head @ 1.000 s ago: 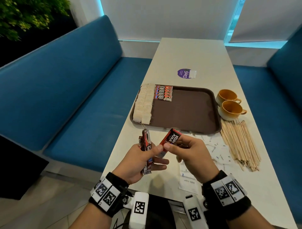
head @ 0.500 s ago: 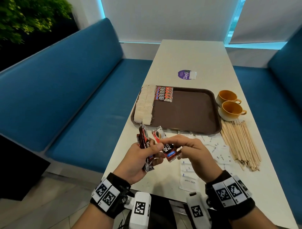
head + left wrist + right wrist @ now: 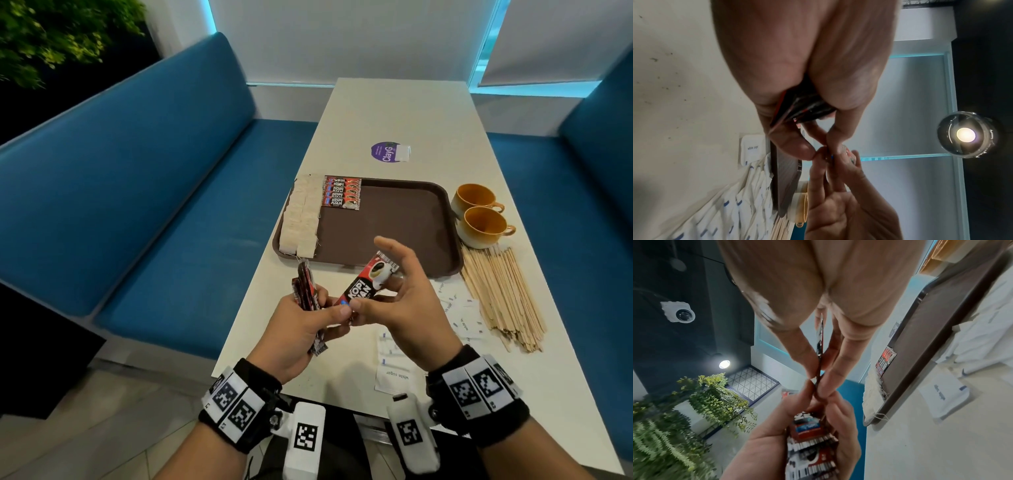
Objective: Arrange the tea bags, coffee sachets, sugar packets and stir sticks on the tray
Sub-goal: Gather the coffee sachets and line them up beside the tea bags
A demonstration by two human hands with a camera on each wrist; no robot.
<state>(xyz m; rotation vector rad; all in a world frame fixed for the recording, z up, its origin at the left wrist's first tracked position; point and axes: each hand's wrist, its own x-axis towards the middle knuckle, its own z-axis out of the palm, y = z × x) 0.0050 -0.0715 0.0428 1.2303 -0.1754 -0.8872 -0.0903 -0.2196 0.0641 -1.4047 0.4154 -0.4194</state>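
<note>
One coffee sachet (image 3: 363,287) pinched in the right hand (image 3: 407,305); left hand (image 3: 301,329) grips a sachet bundle (image 3: 308,291) beside it

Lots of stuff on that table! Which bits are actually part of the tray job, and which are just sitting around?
Part of the job:
tray
tea bags
coffee sachets on the tray
single sachet pinched by the right hand
sachet bundle in the left hand
sugar packets
stir sticks

Just lying about:
two cups
purple sticker
</note>
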